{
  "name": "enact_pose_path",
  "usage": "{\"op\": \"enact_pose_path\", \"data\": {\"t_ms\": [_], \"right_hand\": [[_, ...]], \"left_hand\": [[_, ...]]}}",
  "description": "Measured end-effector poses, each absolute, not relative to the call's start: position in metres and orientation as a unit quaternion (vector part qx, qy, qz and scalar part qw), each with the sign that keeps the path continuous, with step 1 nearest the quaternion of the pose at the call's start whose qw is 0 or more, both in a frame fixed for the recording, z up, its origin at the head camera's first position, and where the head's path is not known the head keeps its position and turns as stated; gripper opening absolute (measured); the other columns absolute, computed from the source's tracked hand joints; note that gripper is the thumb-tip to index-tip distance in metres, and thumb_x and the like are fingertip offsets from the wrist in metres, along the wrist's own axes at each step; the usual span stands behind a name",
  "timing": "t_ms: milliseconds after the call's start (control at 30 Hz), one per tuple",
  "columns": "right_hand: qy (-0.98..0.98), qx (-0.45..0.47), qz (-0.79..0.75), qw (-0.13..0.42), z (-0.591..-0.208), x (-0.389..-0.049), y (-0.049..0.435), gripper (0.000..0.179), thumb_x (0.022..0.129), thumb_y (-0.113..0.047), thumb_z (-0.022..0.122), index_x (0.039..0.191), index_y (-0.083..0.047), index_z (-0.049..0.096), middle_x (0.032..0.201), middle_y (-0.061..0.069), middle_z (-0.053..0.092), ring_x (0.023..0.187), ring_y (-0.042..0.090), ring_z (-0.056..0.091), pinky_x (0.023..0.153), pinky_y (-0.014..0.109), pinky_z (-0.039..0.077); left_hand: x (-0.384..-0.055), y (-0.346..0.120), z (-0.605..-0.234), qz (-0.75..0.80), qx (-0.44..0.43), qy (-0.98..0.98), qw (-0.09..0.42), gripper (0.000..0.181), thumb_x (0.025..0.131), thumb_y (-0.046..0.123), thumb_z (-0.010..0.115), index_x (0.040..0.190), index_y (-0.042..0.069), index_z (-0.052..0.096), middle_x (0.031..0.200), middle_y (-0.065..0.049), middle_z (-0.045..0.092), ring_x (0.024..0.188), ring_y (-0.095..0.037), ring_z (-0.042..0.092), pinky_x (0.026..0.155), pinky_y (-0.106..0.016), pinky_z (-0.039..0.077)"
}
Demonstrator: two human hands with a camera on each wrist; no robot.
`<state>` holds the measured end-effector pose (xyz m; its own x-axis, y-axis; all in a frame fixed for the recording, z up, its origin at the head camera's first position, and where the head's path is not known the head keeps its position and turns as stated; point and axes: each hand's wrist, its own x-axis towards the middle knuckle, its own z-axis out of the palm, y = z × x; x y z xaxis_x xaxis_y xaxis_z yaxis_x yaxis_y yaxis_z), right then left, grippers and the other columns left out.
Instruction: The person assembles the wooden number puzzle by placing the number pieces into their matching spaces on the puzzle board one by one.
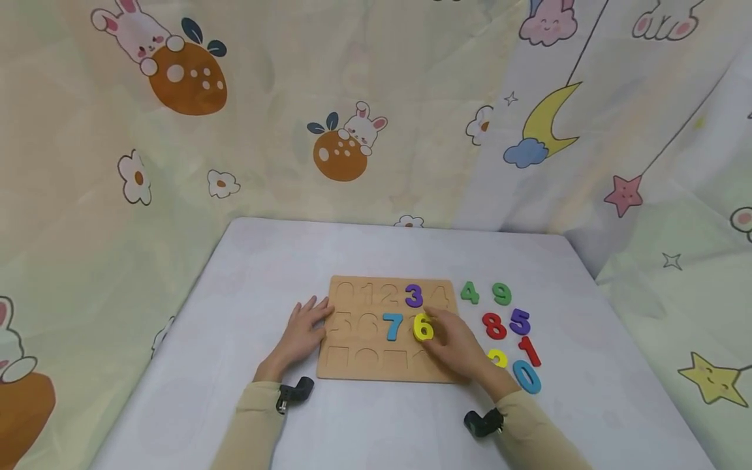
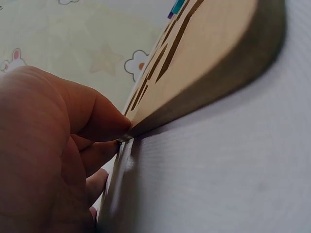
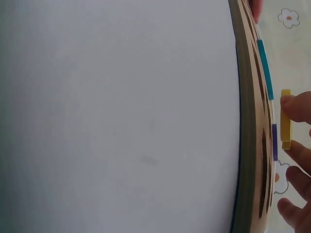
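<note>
A wooden number board (image 1: 346, 336) with cut-out number outlines lies flat in the middle of the table. My left hand (image 1: 302, 331) rests at its left edge, fingers spread, with the thumb and fingertips touching the edge in the left wrist view. Between thumb and index finger, my right hand (image 1: 452, 343) pinches a yellow 6 (image 1: 422, 328). That 6 (image 3: 285, 119) is held just above the board in the right wrist view. A purple 3 (image 1: 414, 296) lies in the top row, and a blue 7 (image 1: 392, 326) in the middle row left of the 6.
Loose numbers lie right of the board: a green 4 (image 1: 469, 292), green 9 (image 1: 502, 294), red 8 (image 1: 494, 326), purple 5 (image 1: 519, 322), red 1 (image 1: 529, 351) and blue 0 (image 1: 526, 376). A yellow number (image 1: 498, 358) is partly hidden by the right hand. Patterned cloth (image 1: 264, 130) hangs behind the table.
</note>
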<state>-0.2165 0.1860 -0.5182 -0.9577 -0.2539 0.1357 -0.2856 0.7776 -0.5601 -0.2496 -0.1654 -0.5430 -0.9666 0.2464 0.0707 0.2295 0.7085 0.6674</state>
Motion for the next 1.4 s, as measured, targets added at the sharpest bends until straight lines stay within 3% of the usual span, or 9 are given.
{"op": "enact_pose_path", "data": {"t_ms": [600,1400], "right_hand": [[-0.939,0.168,0.298,0.018,-0.521,-0.218,0.162,0.067,0.086,-0.028,0.075,0.146,-0.020,0.045,0.144,-0.003,0.051,0.136,0.022,0.044,0.112,0.047,0.038],[-0.935,0.202,0.292,0.024,-0.519,-0.220,0.133,0.065,0.085,-0.026,0.076,0.143,-0.016,0.049,0.140,-0.001,0.054,0.132,0.021,0.047,0.111,0.042,0.040]], "left_hand": [[-0.250,-0.165,-0.541,0.355,0.131,0.926,0.005,0.054,0.084,0.003,0.053,0.138,0.007,0.055,0.154,-0.005,0.038,0.149,-0.029,0.018,0.122,-0.047,-0.002],[-0.249,-0.166,-0.543,0.352,0.125,0.927,0.011,0.053,0.084,0.004,0.053,0.138,0.007,0.056,0.154,-0.004,0.038,0.149,-0.028,0.018,0.122,-0.046,-0.002]]}}
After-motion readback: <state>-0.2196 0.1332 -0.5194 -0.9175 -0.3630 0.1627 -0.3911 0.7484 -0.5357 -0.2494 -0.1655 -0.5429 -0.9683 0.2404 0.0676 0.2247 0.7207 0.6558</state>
